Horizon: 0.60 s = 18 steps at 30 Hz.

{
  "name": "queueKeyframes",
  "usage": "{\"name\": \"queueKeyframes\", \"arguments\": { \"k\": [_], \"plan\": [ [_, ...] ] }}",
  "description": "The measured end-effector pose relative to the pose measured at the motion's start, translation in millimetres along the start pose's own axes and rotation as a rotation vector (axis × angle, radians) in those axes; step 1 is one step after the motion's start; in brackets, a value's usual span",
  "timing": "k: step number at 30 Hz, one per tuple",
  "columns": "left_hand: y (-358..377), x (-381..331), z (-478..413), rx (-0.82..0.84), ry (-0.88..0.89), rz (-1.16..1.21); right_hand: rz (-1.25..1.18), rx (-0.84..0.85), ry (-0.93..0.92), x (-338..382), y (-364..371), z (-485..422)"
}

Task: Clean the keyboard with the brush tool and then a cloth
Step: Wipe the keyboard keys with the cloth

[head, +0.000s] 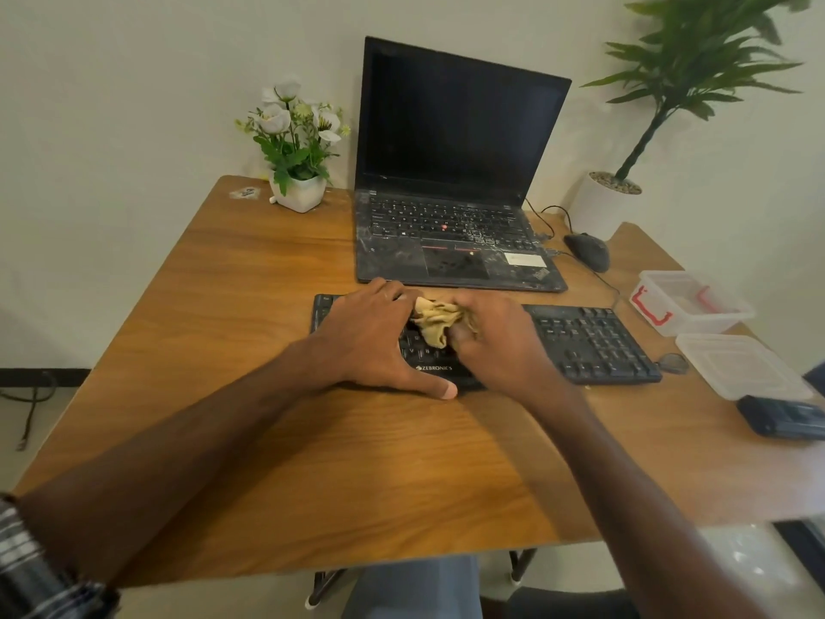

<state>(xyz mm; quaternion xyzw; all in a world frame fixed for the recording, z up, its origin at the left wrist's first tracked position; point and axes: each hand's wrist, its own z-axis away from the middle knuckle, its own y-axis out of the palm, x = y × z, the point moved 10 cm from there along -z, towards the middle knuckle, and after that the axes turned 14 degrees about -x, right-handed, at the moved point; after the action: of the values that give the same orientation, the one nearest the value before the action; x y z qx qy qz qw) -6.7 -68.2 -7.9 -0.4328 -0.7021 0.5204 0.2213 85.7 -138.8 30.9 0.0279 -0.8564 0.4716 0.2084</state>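
Note:
A black keyboard (589,341) lies on the wooden table (277,440) in front of an open laptop. My left hand (370,341) rests on the keyboard's left half, fingers over its far edge and thumb stretched along its front edge. My right hand (495,341) grips a crumpled yellow cloth (435,321) and presses it on the keys near the keyboard's middle. No brush tool can be made out.
The dusty black laptop (451,180) stands behind the keyboard. A white flower pot (299,194) sits at the back left, a black mouse (587,251) at the back right. Two clear plastic containers (692,301) and a dark device (781,415) line the right edge.

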Motion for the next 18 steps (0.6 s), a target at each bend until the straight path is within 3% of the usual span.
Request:
{"name": "queueKeyframes", "arguments": {
  "k": [2, 6, 10, 18],
  "plan": [
    [0.0, 0.2, -0.3, -0.013, 0.004, 0.01, -0.017, -0.01, -0.058, 17.4, 2.0, 0.8],
    [1.2, 0.8, 0.4, 0.01, 0.002, 0.026, -0.099, 0.073, 0.059, -9.9, -11.3, -7.2],
    [3.6, 2.4, 0.2, 0.024, -0.008, 0.032, 0.041, 0.013, 0.091, -34.2, -25.7, -9.9],
    [0.4, 0.0, 0.1, 0.004, 0.01, 0.036, -0.108, 0.015, -0.008, 9.0, 1.7, 3.2]
  ]
}}
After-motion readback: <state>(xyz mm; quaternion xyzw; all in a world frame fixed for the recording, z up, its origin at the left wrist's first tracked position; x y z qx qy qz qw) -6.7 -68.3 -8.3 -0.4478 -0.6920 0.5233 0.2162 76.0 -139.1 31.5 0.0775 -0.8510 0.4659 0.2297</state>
